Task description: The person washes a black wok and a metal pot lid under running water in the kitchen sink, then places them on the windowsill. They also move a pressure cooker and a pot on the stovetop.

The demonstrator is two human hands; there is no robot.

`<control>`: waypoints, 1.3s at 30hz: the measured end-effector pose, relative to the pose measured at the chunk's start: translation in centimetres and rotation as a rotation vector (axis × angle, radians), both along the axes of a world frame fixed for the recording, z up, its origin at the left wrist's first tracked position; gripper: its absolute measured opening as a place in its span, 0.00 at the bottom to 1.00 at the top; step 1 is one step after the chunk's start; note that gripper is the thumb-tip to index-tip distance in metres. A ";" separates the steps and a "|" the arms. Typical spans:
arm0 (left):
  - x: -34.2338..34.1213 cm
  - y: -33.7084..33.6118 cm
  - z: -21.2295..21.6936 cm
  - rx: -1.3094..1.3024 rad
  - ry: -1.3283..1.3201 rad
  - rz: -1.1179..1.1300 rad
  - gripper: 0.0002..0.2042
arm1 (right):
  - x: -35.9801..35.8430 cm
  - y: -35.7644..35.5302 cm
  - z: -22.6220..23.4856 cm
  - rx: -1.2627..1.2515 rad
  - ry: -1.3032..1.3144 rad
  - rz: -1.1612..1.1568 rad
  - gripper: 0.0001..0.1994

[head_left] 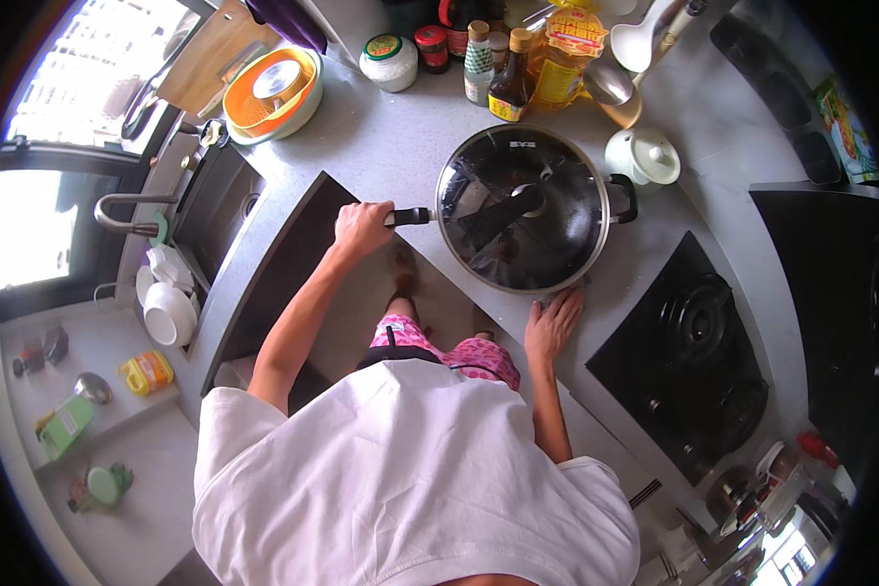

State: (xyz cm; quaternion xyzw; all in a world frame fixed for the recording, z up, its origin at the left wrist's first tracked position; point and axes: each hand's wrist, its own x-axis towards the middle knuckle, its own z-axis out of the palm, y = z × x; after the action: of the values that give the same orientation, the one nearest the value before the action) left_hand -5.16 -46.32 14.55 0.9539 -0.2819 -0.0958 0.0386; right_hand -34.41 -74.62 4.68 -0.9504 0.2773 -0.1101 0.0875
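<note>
In the head view, the left hand (362, 228) reaches forward on a bare, nearly straight arm, its grip wrapped fully round the dark straight handle of the wok (522, 208), fingers curled over the top. The right hand (553, 323) lies with its fingers spread and its palm down on the grey tabletop (390, 146), its fingertips at the near rim of the wok; its grip is open and holds nothing, and whether the fingertips touch the metal cannot be told.

The wok is round, dark inside, with a bright metal rim and a small black loop handle on its far-right side. A domed glass lid (517, 200) with a steel band covers it, and through the glass shows a dark spatula-like shape. The wok sits on the tabletop near its front edge, between the dark sink (219, 195) on the left and the black glass gas hob (698, 356) with two ringed burners on the right.

Just behind the wok to the right stands a pale lidded ceramic pot (644, 156), close to the loop handle. Further back, a row of sauce bottles (510, 78) and jars lines the wall, well apart from the wok. An orange colander (273, 90) rests at the far left corner beside a wooden board (214, 54). White bowls (169, 311) sit stacked left of the sink.

Smooth bare tabletop lies behind and left of the wok; on the right, only a narrow strip parts it from the hob's corner.
</note>
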 end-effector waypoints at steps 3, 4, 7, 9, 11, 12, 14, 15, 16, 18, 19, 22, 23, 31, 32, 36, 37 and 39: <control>1.9 0.3 -0.7 -0.099 -0.027 -0.058 0.07 | 2.3 5.7 0.0 -0.042 0.116 -0.076 0.33; 2.6 0.0 -0.2 0.012 0.016 -0.048 0.08 | 4.1 7.2 -0.3 -0.057 0.138 -0.103 0.33; 3.7 0.1 -0.5 -0.014 0.073 -0.104 0.09 | 7.0 12.1 -1.3 0.052 0.209 -0.188 0.31; 5.1 -0.9 -0.5 -0.019 0.144 -0.158 0.10 | 9.7 14.3 -1.9 -0.127 0.065 -0.185 0.29; 4.9 -0.5 -0.7 -0.031 0.189 -0.199 0.10 | 11.1 16.6 -1.5 -0.033 0.173 -0.252 0.30; 5.6 -0.2 -1.5 -0.078 0.147 -0.234 0.10 | 12.8 17.6 -1.3 0.005 0.209 -0.309 0.30; 6.6 0.1 -1.7 -0.157 0.180 -0.289 0.08 | 14.4 19.3 -1.4 0.010 0.229 -0.336 0.32; 7.0 0.0 -2.1 -0.160 0.173 -0.307 0.10 | 15.0 20.1 -2.5 -0.038 0.204 -0.333 0.32; 7.7 -0.1 -2.2 -0.182 0.177 -0.331 0.12 | 16.6 20.7 -2.5 -0.082 0.172 -0.328 0.33; 8.5 -0.1 -2.5 -0.223 0.191 -0.363 0.16 | 19.1 22.5 -1.5 -0.028 0.102 -0.273 0.27; 8.5 0.2 -2.7 -0.226 0.184 -0.377 0.18 | 20.7 23.4 -0.9 -0.011 0.083 -0.208 0.27; 9.5 0.2 -3.0 -0.248 0.141 -0.425 0.21 | 25.9 25.8 -2.7 -0.007 0.018 -0.043 0.25; 9.8 0.1 -1.6 -0.208 0.192 -0.473 0.25 | 27.6 26.9 -4.8 0.282 -0.028 -0.061 0.25; 12.9 12.9 3.5 -0.529 -0.123 -0.230 0.21 | 45.5 39.1 -4.2 0.213 -0.140 0.515 0.25; 13.4 16.4 4.4 -0.515 -0.155 -0.182 0.19 | 47.0 41.5 -4.7 0.202 -0.120 0.582 0.25; 12.4 30.4 5.1 -0.418 -0.097 0.294 0.13 | 50.1 47.2 -4.5 0.247 -0.151 0.798 0.23; 11.4 33.4 4.9 -0.397 -0.108 0.426 0.13 | 50.7 48.1 -5.2 0.255 -0.179 0.860 0.23; 8.6 39.1 3.7 -0.389 -0.116 0.690 0.13 | 52.3 50.2 -5.5 0.291 -0.269 0.933 0.22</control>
State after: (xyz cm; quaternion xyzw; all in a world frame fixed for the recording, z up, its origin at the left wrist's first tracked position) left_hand 3.43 -7.21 18.23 0.9712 0.0404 0.0318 0.2326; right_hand 17.91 -24.37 -0.79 -0.9284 -0.1783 -0.1409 0.2940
